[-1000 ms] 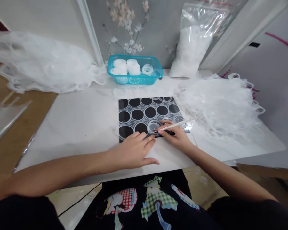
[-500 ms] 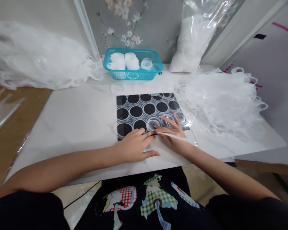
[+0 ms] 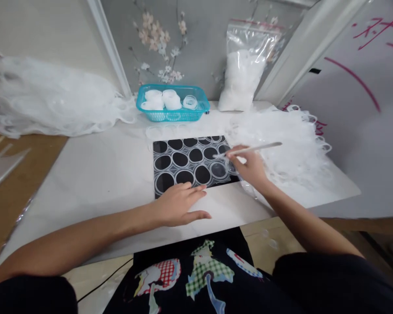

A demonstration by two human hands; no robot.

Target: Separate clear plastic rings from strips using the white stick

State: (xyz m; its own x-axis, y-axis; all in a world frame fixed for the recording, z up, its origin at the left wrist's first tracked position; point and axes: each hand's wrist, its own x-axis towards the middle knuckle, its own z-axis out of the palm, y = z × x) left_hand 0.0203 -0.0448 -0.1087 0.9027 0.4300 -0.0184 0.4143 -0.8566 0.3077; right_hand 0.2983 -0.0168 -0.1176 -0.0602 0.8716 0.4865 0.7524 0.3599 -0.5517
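Note:
A translucent sheet of ring outlines lies over a black board (image 3: 184, 177) on the white table. My left hand (image 3: 183, 203) rests at the board's near edge, its fingers stretched out on the sheet and the thumb apart. My right hand (image 3: 249, 166) pinches a thin white stick-like tool (image 3: 258, 147). The tool's tip is over the right part of the sheet, and its other end points right. Beneath the right hand, clear film bits lie at the board's right corner, partly hidden.
A blue basket (image 3: 173, 114) with stacks of white rings stands behind the board. A zip bag (image 3: 242, 83) of white material leans on the back wall. Piles of ring sheeting lie at the right (image 3: 281, 148) and at the left (image 3: 49, 100).
My right hand has lifted off the lower right rings and turned the tool so its tip points left over the sheet. My left hand stays nearly in place. The view has shifted.

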